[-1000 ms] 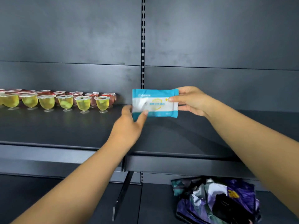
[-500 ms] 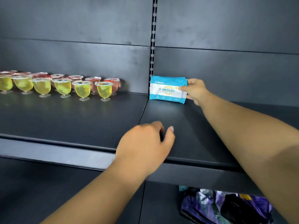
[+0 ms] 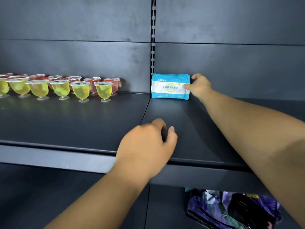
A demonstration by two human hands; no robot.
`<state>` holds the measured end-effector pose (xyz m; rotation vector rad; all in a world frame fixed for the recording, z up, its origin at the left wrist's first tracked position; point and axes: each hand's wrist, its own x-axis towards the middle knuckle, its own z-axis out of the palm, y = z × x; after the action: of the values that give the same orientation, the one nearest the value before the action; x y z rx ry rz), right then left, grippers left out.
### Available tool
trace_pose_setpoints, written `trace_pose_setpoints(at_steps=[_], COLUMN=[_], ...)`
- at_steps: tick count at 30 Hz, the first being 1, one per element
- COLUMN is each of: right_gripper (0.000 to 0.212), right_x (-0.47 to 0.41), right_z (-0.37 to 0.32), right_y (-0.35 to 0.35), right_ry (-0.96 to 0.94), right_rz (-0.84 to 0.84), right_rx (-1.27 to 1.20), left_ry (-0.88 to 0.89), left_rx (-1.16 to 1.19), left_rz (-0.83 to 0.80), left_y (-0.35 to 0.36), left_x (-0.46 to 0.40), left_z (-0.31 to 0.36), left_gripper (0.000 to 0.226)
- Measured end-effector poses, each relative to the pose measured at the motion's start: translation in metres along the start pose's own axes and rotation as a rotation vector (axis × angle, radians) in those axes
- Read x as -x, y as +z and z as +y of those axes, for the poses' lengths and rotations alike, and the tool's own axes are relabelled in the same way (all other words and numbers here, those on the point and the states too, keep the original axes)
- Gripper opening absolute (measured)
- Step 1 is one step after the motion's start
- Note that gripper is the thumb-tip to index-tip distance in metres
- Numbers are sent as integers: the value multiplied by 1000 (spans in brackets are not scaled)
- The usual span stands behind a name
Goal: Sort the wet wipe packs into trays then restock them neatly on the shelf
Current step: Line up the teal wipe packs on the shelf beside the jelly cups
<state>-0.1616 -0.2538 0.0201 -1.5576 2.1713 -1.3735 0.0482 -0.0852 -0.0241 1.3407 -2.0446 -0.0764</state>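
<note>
A blue and white wet wipe pack [image 3: 170, 86] stands upright at the back of the dark shelf [image 3: 189, 126], against the rear panel just right of the slotted upright. My right hand [image 3: 198, 86] pinches the pack's right edge, thumb on its front and fingers behind. My left hand [image 3: 146, 146] hovers over the shelf's front edge with loosely curled fingers and holds nothing.
Two rows of jelly cups [image 3: 61, 87], yellow in front and red behind, fill the back left of the shelf. A slotted metal upright [image 3: 153, 38] divides the rear panels. A pile of purple snack bags [image 3: 231, 210] lies on the lower shelf at the right.
My left hand let go of the pack and drew back to the shelf's front edge. My right hand carried the pack to the back of the shelf and stood it against the rear panel.
</note>
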Motion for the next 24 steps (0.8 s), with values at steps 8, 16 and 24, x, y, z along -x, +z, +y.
trace_pose_setpoints(at_steps=[8,16,24], right_gripper=[29,26,21], right_x=[81,240,347], right_z=[-10,27,140], right_y=[-64,-153,-177], right_ry=[-240,-540,-550], right_rz=[-55,-72,-84], right_rx=[203,207,147], left_ry=[-26,81,307], left_rx=[-87,73,135], left_rz=[7,252,95], left_y=[1,3,66], left_x=[1,56,202], left_z=[5,53,98], left_gripper=[26,32,42])
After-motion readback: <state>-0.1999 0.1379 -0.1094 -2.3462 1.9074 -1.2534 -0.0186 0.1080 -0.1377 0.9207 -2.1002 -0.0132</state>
